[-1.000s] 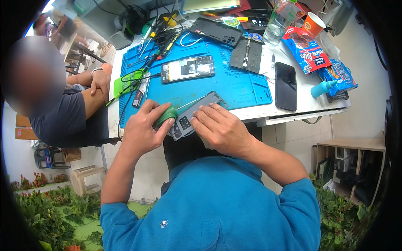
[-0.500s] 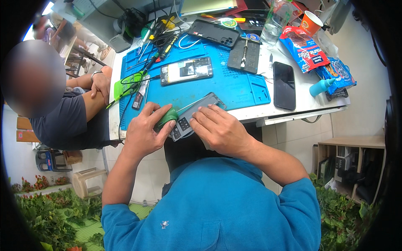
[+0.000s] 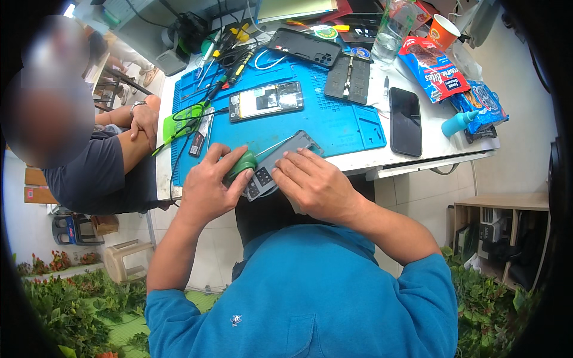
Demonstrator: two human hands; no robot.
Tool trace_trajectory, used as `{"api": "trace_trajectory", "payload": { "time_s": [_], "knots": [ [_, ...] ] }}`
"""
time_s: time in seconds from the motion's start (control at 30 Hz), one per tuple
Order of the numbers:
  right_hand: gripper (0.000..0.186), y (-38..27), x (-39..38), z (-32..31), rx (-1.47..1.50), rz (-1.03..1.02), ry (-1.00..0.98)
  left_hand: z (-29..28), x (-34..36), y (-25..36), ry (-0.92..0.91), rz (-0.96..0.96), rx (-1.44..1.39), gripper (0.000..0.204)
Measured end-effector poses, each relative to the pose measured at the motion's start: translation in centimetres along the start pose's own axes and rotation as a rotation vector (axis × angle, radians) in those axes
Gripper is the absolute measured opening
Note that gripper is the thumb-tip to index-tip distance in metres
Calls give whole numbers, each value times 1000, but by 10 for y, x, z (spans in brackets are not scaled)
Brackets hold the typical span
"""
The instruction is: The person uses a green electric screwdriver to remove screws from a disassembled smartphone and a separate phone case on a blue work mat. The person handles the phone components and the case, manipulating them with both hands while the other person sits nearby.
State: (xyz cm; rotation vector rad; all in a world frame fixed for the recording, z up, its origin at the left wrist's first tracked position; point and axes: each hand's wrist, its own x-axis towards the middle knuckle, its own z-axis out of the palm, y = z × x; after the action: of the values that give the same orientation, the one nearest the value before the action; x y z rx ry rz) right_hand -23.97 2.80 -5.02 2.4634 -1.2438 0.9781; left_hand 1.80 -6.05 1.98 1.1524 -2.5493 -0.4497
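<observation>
My left hand (image 3: 210, 185) is closed round the green handle of a screwdriver (image 3: 243, 163). Its thin metal shaft points up and to the right, along the upper edge of a grey phone back panel (image 3: 286, 147). The fingers of my right hand (image 3: 313, 182) are bent over that panel and grip its near side; the thumb is hidden. Dark square patches show at the panel's lower left end. Beyond my hands an opened phone (image 3: 266, 101), its inside exposed, lies on the blue work mat (image 3: 239, 134), with a cable at its left end.
Right of the mat lie a dark phone (image 3: 405, 122), a teal bottle (image 3: 459, 123) and snack bags (image 3: 431, 68). A phone cover (image 3: 305, 46) and a black plate (image 3: 347, 79) lie at the back. Cables and tools crowd the back left. A seated person (image 3: 89, 161) is close at my left.
Behind the seated person, a second person has come into view at the upper left. My hands, the screwdriver and the panel have hardly moved.
</observation>
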Motion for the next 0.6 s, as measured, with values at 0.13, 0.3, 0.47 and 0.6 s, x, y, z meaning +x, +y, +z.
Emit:
{"api": "trace_trajectory", "payload": {
  "time_s": [0.13,0.3,0.47,0.6],
  "knots": [
    [31,0,2,1,38,3,0,-7,-5,-3,-26,-11,12,45],
    [31,-1,2,0,39,6,0,-14,-10,-3,-48,-25,14,44],
    [31,-1,1,-1,35,-4,-9,-11,-9,-7,-20,-14,17,43],
    [31,0,-2,2,34,-13,-16,-14,-13,-6,-2,-21,7,43]
  ]
}}
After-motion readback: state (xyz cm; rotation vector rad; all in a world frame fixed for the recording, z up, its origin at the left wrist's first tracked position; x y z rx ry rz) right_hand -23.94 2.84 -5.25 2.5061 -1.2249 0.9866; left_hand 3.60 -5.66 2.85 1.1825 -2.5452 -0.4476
